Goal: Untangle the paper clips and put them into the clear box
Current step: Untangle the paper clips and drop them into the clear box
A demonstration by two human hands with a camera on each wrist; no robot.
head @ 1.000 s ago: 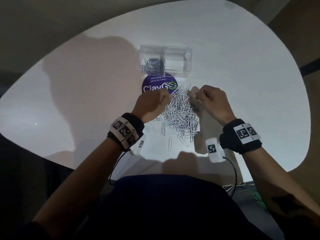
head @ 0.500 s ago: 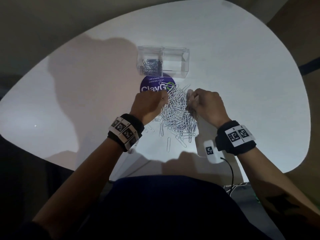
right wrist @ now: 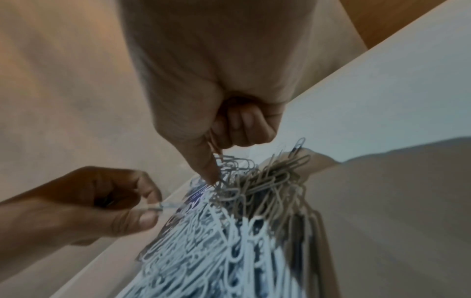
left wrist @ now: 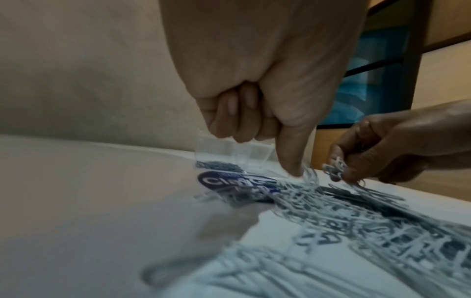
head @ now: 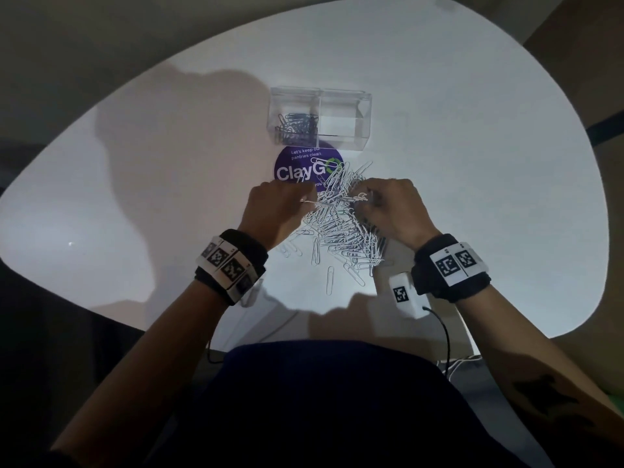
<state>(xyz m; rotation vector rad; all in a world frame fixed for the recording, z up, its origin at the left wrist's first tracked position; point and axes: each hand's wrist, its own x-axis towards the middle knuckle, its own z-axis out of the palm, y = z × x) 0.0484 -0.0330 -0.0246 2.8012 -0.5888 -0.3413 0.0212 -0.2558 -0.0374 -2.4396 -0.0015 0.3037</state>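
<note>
Since a second ago left hand point(head: 277, 211) and right hand point(head: 391, 211) have drawn apart, fingers clamped on linked paper clips point(head: 341, 228) above the counter point(head: 472, 163) pile; separation under way, clear box point(head: 363, 116) untouched.

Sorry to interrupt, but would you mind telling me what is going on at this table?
A person is separating a tangled pile of paper clips on a white table. The left hand pinches one clip while the right hand grips a clump, the two held apart. Beyond the pile stands the clear box, with some clips in its left compartment; a purple sticker lies between.
</note>
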